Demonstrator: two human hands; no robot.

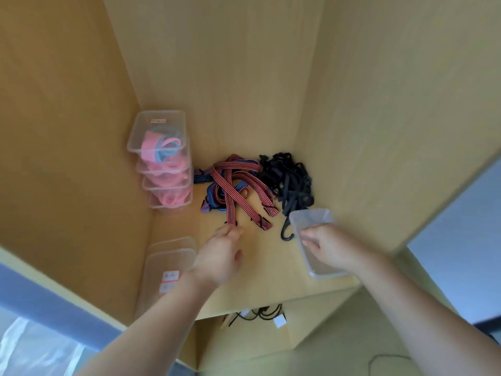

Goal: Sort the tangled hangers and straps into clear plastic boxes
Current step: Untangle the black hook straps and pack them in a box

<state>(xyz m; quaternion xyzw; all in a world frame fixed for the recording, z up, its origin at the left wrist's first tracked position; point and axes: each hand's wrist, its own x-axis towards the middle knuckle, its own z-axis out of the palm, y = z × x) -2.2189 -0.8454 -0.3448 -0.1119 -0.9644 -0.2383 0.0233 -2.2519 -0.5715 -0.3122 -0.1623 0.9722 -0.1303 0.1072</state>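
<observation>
A tangle of red-and-black striped straps [238, 185] lies on the wooden shelf [260, 272], over blue and purple straps [214, 198]. A heap of black straps [291, 180] with a black hook [286, 234] lies to its right. My left hand [221, 256] pinches the near end of a striped strap. My right hand [329, 246] grips the edge of an empty clear plastic box [311, 218] lying beside the black heap.
Three stacked clear boxes [162, 161] with pink and light blue straps stand at the back left by the side wall. Clear lids or boxes with red labels [170, 267] lie at the front left. Black cables [260, 313] hang below the shelf's front edge.
</observation>
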